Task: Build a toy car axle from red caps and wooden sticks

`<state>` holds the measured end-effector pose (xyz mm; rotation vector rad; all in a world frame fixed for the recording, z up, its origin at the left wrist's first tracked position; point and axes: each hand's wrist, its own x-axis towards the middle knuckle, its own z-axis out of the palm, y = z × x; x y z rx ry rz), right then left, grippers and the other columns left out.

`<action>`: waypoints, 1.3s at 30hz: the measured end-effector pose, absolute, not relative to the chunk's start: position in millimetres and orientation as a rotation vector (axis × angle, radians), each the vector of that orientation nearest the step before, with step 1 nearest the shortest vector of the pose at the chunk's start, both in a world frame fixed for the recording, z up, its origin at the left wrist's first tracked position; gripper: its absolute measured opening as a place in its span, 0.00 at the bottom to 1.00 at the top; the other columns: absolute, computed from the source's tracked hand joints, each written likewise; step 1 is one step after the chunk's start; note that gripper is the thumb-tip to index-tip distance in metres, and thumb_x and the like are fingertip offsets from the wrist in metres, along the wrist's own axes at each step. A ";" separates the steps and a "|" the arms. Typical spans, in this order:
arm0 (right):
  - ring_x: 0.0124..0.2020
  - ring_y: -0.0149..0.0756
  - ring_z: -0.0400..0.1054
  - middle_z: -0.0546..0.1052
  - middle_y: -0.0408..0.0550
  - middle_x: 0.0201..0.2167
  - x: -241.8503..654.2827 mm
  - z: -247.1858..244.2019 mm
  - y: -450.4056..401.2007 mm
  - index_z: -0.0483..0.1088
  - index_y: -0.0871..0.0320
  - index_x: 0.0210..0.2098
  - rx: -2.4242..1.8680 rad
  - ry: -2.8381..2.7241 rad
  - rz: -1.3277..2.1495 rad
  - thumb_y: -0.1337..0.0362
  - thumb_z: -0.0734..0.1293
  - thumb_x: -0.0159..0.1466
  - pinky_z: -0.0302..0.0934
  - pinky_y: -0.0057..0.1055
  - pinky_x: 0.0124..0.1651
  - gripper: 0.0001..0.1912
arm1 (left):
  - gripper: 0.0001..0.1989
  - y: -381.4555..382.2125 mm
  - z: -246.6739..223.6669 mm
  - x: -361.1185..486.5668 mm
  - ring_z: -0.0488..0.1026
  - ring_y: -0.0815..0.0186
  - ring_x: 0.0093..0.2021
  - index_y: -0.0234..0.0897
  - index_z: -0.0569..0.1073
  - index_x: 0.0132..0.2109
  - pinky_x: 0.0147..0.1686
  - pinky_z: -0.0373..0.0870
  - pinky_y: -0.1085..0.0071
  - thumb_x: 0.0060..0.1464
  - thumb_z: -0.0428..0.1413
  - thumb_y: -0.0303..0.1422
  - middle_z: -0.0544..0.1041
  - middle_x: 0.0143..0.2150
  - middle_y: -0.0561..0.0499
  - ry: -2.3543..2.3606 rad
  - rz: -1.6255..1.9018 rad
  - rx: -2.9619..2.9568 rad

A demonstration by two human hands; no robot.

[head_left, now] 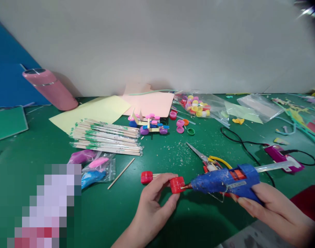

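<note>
My left hand point(157, 203) pinches a red cap wheel point(177, 185) between thumb and fingers. A second red cap wheel point(146, 177) shows to its left, with pale sticks between the two, partly behind my fingers. On the right, my right hand point(268, 206) is wrapped round the grip of a blue glue gun point(224, 179). The gun points left and its nozzle touches or nearly touches the right side of the held red wheel. A clear glue stick point(272, 167) sticks out of the gun's back end.
Behind lie scissors point(197, 151), wrapped sticks point(105, 137), a small stick model point(152, 127), loose caps point(180, 130) and a bag of caps point(195, 105). A loose stick point(121, 173) and clay bags point(97, 168) are left; a pink bottle point(51, 89) and a purple device point(283, 158) stand farther out.
</note>
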<state>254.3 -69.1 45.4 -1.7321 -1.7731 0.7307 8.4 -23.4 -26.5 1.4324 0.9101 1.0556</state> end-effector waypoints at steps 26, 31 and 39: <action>0.21 0.31 0.60 0.66 0.41 0.18 268.4 26.2 -56.0 0.61 0.56 0.21 -1.688 -1.529 0.876 0.55 0.59 0.63 0.58 0.25 0.25 0.17 | 0.13 -24.7 -19.5 14.6 0.69 0.64 0.40 0.39 0.69 0.41 0.38 0.70 0.72 0.47 0.55 0.22 0.71 0.37 0.49 0.907 1.045 1.534; 0.20 0.29 0.57 0.63 0.37 0.15 264.1 9.9 -49.9 0.61 0.56 0.27 -1.542 -1.049 1.004 0.57 0.66 0.58 0.54 0.25 0.24 0.11 | 0.11 -26.4 -13.5 27.2 0.71 0.66 0.31 0.37 0.67 0.39 0.32 0.69 0.71 0.46 0.52 0.22 0.73 0.30 0.51 1.065 0.979 1.669; 0.20 0.26 0.55 0.63 0.37 0.17 233.4 -9.1 -37.6 0.65 0.60 0.33 -1.490 -0.809 1.133 0.59 0.70 0.54 0.51 0.23 0.23 0.13 | 0.08 0.9 -10.9 48.7 0.64 0.57 0.41 0.37 0.68 0.37 0.37 0.62 0.61 0.46 0.52 0.25 0.69 0.41 0.45 1.311 0.739 2.167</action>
